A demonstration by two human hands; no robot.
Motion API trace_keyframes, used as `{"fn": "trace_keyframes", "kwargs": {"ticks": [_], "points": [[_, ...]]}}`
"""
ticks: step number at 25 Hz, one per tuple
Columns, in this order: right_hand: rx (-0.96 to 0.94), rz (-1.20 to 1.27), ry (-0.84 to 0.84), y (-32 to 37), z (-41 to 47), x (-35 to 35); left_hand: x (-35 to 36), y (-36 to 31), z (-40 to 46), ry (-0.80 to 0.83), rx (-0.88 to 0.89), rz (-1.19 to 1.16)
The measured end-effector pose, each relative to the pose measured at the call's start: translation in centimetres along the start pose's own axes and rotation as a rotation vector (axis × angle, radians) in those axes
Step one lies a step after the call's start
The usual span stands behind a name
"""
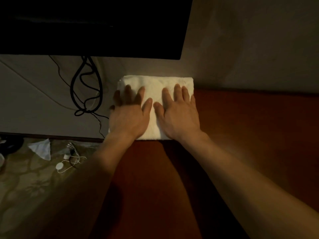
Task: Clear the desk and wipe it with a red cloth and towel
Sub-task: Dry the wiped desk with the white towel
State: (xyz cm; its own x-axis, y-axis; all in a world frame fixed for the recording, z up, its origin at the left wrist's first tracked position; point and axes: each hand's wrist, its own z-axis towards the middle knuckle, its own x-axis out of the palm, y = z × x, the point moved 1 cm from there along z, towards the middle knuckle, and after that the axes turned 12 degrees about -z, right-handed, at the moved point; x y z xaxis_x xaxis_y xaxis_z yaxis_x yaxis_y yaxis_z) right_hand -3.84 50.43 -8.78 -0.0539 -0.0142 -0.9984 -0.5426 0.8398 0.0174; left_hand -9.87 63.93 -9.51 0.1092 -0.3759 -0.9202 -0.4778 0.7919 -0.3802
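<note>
Reddish-brown wood makes up the desk [250, 135], which runs up against a plain pale wall [259, 40] at its far edge. A dark screen [89, 25] hangs above the desk's left end, with black cables [86, 87] looping down the wall beneath it. Past the desk's left edge lies a patterned floor [25, 187] with a white charger and cord [67, 161] and a crumpled white tissue [41, 148].

A folded white towel [155, 90] sits at the desk's far left corner, its back edge touching the wall. Both hands lie flat on it, side by side, fingers straight and spread: the left hand [128, 116] over the towel's left half, the right hand [178, 116] over its right half, thumbs nearly meeting in the middle.
</note>
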Motion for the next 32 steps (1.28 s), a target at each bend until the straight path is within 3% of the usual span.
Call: {"fn": "trace_keyframes", "kwargs": {"ticks": [5, 12, 32], "points": [[-0.01, -0.004, -0.03, -0.3, 1.2, 0.1, -0.3, 0.0, 1.5, -0.032, 0.027, 0.01], [0.011, -0.016, -0.043, 0.3, -2.8, 0.4, 0.1, 0.2, -3.0, -0.008, 0.002, 0.002], [0.023, 0.037, 0.052, 5.7, -32.8, 1.6, 1.7, 4.1, -33.8, 0.008, 0.001, 0.026]]}}
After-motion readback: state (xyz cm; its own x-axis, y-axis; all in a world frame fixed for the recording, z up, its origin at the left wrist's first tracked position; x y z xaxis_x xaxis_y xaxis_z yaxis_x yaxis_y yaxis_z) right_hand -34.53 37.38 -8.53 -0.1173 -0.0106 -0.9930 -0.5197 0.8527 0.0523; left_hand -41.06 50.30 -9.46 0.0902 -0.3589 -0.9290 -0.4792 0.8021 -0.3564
